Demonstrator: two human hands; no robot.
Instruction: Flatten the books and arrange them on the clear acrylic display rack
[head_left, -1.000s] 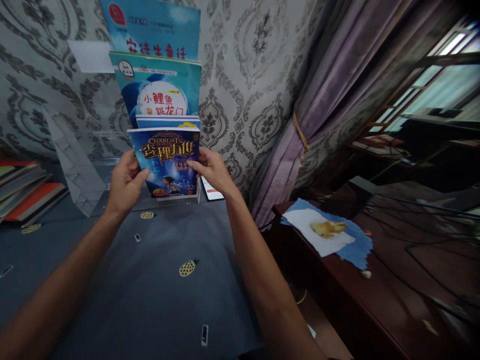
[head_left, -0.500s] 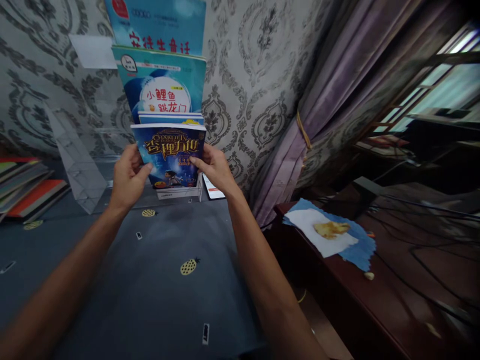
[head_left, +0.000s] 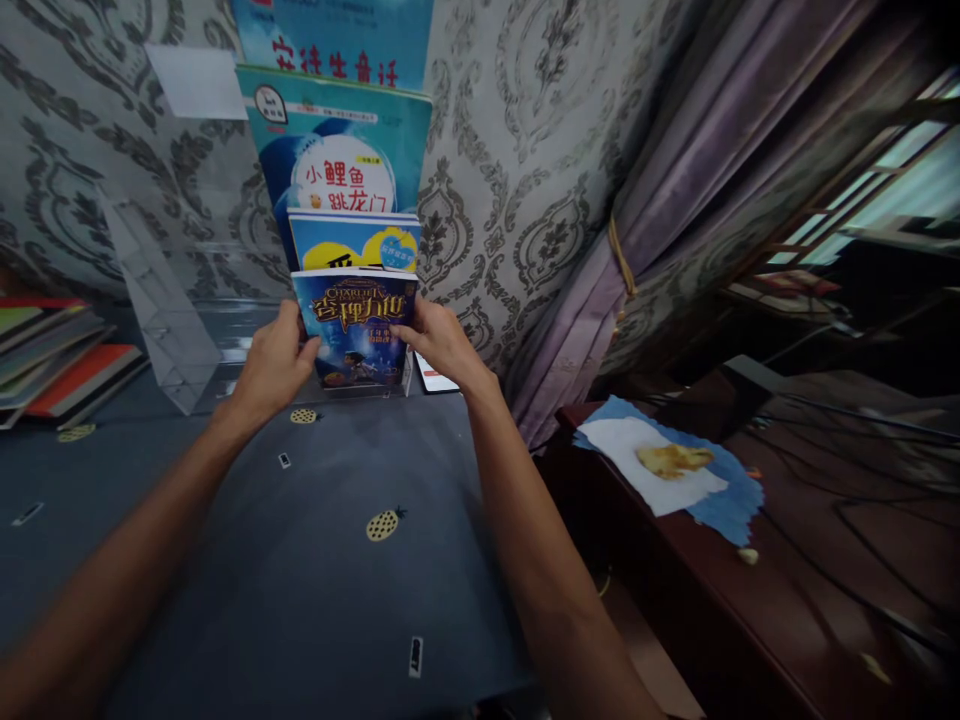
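Observation:
A dark blue book [head_left: 360, 335] with gold lettering stands upright at the front of a clear stepped rack [head_left: 161, 310]. My left hand [head_left: 281, 355] grips its left edge, thumb on the cover. On the right edge, my right hand [head_left: 442, 345] holds it the same way. Behind it rises a blue-and-yellow book [head_left: 356, 240], then a teal book [head_left: 345, 145] with a white circle, and at the top a blue book [head_left: 337, 45] with red characters. The fingers behind the dark blue book are hidden.
A stack of books [head_left: 67, 360] lies on the left of the grey tablecloth [head_left: 300, 570]. A phone [head_left: 433, 374] rests by the rack's right end. To the right, a dark red table [head_left: 787, 620] carries a blue cloth [head_left: 731, 500], white paper and cables. A purple curtain [head_left: 675, 190] hangs behind.
Both hands have lowered the dark blue book toward the rack's front, uncovering more of the blue-and-yellow book behind. The white strip under it is now covered. The view has shifted slightly.

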